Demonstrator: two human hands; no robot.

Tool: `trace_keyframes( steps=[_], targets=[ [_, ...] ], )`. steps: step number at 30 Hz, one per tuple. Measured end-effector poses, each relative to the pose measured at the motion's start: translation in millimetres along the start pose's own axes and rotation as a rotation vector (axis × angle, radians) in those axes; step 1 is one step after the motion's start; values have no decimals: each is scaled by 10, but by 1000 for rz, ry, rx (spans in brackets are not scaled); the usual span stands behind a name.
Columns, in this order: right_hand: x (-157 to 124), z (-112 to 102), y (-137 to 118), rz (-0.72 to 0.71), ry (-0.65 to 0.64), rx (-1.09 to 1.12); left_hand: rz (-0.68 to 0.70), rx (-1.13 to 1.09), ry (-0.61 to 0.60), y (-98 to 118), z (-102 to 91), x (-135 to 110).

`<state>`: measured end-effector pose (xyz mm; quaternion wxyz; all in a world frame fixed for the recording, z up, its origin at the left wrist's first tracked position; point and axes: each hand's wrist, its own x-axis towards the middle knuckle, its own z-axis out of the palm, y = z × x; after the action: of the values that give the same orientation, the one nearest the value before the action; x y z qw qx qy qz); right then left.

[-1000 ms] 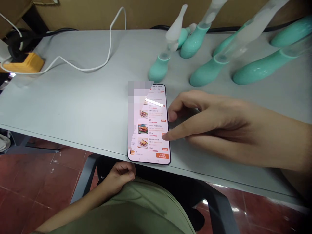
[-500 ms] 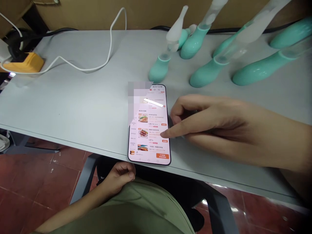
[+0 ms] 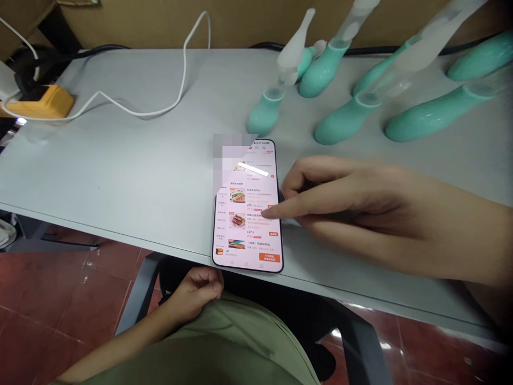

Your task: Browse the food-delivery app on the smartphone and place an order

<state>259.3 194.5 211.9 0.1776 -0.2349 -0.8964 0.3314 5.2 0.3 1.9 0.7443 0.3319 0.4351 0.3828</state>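
Observation:
A smartphone (image 3: 246, 214) lies flat at the near edge of the grey table (image 3: 132, 160), its screen lit with a list of food pictures and prices. My right hand (image 3: 360, 206) rests on the table to the phone's right. Its index finger is stretched out with the tip on the screen's right side, and the other fingers are curled under. Nothing is held in it. My left hand (image 3: 196, 291) lies below the table edge on my lap, on green cloth, with the fingers loosely curled in and nothing visible in them.
Several teal bottle-shaped items with clear tops (image 3: 340, 120) stand and lean across the table's far right. A white cable (image 3: 140, 109) runs from the back edge to a yellow power strip (image 3: 36, 101) at the far left. Red floor tiles show below.
The list on the phone screen has scrolled, showing different entries. My right index fingertip has moved slightly up the screen. My left hand has stayed still.

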Motion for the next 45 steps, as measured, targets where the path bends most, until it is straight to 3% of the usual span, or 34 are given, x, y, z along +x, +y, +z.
trace_keyframes(
  steps=[3,13,23,29,33,37,41,45],
  targets=[
    [11,-8,11,-42,-51,-4,10,40,-13,30,15,6],
    [4,-1,-15,-87,-23,-9,77,34,-90,50,21,23],
    [0,4,-14,-123,-19,-39,-2,7,-24,109,36,-3],
    [-69,111,-150,-154,-41,-134,27,-66,-43,15,20,-32],
    [-86,207,-233,-207,-121,-182,53,51,-46,16,8,-2],
    [-91,287,-253,-226,-122,-215,41,111,13,3,-14,20],
    [-86,226,-228,-240,-152,-209,24,126,31,9,-9,25],
    [-30,99,-99,-220,-53,-246,6,117,35,107,25,73]
  ],
)
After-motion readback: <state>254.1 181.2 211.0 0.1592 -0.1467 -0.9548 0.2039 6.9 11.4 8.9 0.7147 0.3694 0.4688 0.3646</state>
